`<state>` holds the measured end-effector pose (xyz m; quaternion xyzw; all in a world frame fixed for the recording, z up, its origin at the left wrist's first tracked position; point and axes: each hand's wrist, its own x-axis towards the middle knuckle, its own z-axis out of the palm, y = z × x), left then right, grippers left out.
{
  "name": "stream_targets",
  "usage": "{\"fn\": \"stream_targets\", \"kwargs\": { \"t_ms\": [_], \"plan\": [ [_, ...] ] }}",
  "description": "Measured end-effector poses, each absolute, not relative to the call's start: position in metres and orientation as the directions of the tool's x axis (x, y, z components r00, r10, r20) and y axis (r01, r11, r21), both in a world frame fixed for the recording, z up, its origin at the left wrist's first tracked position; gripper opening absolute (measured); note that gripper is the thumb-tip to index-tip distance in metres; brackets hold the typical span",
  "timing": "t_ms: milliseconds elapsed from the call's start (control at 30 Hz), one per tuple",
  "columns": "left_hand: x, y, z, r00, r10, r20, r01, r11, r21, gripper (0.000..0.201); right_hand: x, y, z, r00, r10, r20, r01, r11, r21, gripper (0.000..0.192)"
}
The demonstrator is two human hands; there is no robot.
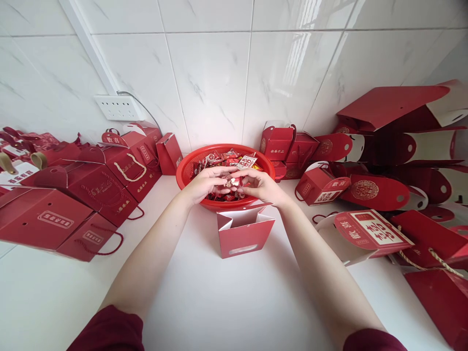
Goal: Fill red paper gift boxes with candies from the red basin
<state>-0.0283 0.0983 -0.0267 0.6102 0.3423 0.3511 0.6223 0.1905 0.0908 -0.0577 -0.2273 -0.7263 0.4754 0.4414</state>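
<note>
Both my hands are over a red plastic basket of small wrapped candies. My left hand curls inward from the left, its fingertips on a red candy with pale print. From the other side my right hand cups toward the same candy, fingers bent around it. Whether more candies lie in my palms is hidden. Just in front of the basket, below my hands, a small red paper box stands upright with its top open. Its inside shows only in part.
Closed red gift boxes with rope handles crowd the left side. More red boxes and stacked folded box sleeves fill the right. Behind the basket rises a white tiled wall with a power socket strip. Everything stands on a white tabletop.
</note>
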Motion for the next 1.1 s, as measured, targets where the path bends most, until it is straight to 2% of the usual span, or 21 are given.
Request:
{"fn": "stream_targets", "kwargs": {
  "t_ms": [133, 233, 367, 467, 533, 600, 667, 733, 800, 867, 933, 1000, 1100],
  "plan": [
    [-0.03, 0.096, -0.025, 0.524, 0.852, -0.004, 0.035, -0.017, 0.999, 0.045, 0.189, 0.093, -0.061, -0.447, 0.795, 0.41, -0.128, 0.396, -0.909, 0.028],
    [-0.028, 0.092, -0.024, 0.517, 0.856, 0.01, 0.059, -0.047, 0.997, 0.041, 0.188, 0.093, -0.062, -0.423, 0.806, 0.415, -0.137, 0.396, -0.908, 0.028],
    [-0.021, 0.089, -0.024, 0.454, 0.888, 0.072, 0.179, -0.17, 0.969, 0.037, 0.186, 0.091, -0.061, -0.334, 0.826, 0.454, -0.142, 0.432, -0.89, 0.024],
    [-0.02, 0.088, -0.019, 0.365, 0.883, 0.296, 0.335, -0.422, 0.842, 0.035, 0.187, 0.092, -0.061, -0.29, 0.868, 0.404, -0.211, 0.354, -0.911, 0.025],
    [-0.024, 0.081, -0.007, 0.325, 0.82, 0.471, 0.387, -0.57, 0.724, 0.031, 0.19, 0.093, -0.059, -0.244, 0.898, 0.365, -0.269, 0.299, -0.915, 0.026],
    [-0.032, 0.064, 0.013, 0.343, 0.762, 0.549, 0.353, -0.646, 0.677, 0.027, 0.197, 0.093, -0.052, -0.177, 0.915, 0.364, -0.324, 0.295, -0.899, 0.024],
    [-0.039, 0.039, 0.035, 0.43, 0.691, 0.581, 0.3, -0.716, 0.63, 0.019, 0.206, 0.089, -0.039, -0.116, 0.907, 0.405, -0.372, 0.338, -0.865, 0.019],
    [-0.043, 0.01, 0.055, 0.595, 0.623, 0.508, 0.366, -0.773, 0.518, 0.018, 0.218, 0.078, -0.022, -0.07, 0.876, 0.477, -0.4, 0.414, -0.818, 0.016],
    [-0.042, -0.016, 0.067, 0.77, 0.553, 0.319, 0.42, -0.815, 0.398, 0.02, 0.228, 0.06, -0.004, -0.053, 0.824, 0.564, -0.373, 0.507, -0.777, 0.016],
    [-0.038, -0.032, 0.071, 0.808, 0.544, 0.225, 0.488, -0.833, 0.261, 0.023, 0.234, 0.036, 0.013, -0.073, 0.778, 0.623, -0.339, 0.569, -0.75, 0.016],
    [-0.032, -0.037, 0.068, 0.788, 0.58, 0.209, 0.559, -0.815, 0.152, 0.026, 0.235, 0.013, 0.028, -0.158, 0.73, 0.665, -0.258, 0.619, -0.742, 0.019],
    [-0.028, -0.034, 0.064, 0.756, 0.625, 0.195, 0.612, -0.781, 0.125, 0.026, 0.231, -0.007, 0.039, -0.296, 0.666, 0.684, -0.139, 0.679, -0.721, 0.016],
    [-0.025, -0.022, 0.058, 0.734, 0.671, 0.107, 0.641, -0.736, 0.218, 0.023, 0.224, -0.025, 0.049, -0.497, 0.577, 0.648, 0.083, 0.775, -0.626, 0.009]
  ]
}}
